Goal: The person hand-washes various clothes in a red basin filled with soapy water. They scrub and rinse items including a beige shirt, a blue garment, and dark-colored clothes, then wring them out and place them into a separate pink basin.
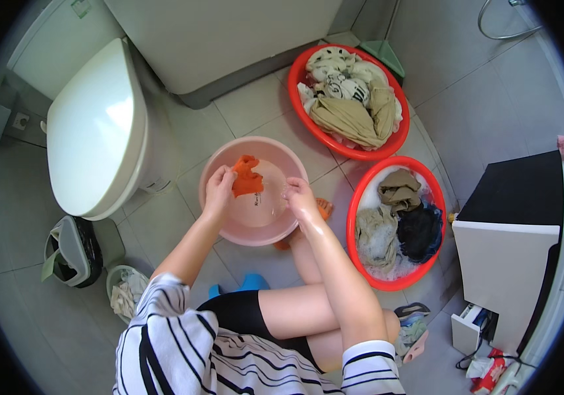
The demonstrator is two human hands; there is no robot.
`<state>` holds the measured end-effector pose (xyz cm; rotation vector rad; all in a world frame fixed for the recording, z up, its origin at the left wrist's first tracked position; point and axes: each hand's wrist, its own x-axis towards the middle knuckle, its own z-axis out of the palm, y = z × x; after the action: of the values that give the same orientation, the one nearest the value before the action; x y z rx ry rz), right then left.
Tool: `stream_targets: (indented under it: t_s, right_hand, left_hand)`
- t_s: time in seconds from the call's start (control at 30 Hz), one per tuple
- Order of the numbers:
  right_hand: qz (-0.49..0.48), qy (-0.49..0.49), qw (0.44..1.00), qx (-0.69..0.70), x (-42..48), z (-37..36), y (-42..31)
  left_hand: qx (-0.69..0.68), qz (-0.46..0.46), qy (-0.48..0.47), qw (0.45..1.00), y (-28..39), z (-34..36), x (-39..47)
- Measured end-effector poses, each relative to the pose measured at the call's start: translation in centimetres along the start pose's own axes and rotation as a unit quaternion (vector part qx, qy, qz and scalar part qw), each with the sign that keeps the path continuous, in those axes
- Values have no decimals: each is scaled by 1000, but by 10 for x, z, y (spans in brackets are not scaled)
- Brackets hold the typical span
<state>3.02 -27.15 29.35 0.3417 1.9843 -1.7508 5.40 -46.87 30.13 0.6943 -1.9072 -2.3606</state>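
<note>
A pale pink plastic basin (222,232) with some water in it stands on the tiled floor before me. Over its left part, my left hand (221,186) grips the edge of a small orange cloth (249,177), which hangs down inside the basin. My right hand (298,193) is over the basin's right rim, its fingers curled and wet, apart from the cloth; whether it pinches something small I cannot tell. Dark writing shows on the basin's bottom. Part of an orange slipper (325,208) is visible just beyond my right wrist.
Right of the basin, a red tub (352,232) holds clothes in suds; another red tub (295,106) behind it holds light clothes. A white toilet (96,128), a grey bin (75,256) and a small laundry-filled basin (114,276) are at left. A white cabinet (504,266) stands far right.
</note>
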Motion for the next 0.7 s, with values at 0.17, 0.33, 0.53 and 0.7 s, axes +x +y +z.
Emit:
stream_targets:
  t_s: [0.17, 0.33, 0.53, 0.7]
  right_hand:
    - [-57, -106, 980, -160, -57, 40, -26]
    - [-25, -127, 990, -62, -75, 62, -31]
    - [87, -147, 948, 269, -112, 78, -67]
    - [36, -184, 968, 167, -153, 109, -96]
  left_hand:
    - [-131, -36, -117, 984, 103, -17, -72]
    - [-320, -82, -226, 917, 149, -30, -111]
    - [-112, -74, -81, 988, 108, -71, -124]
    - [-221, -192, -98, 951, 80, -66, -149]
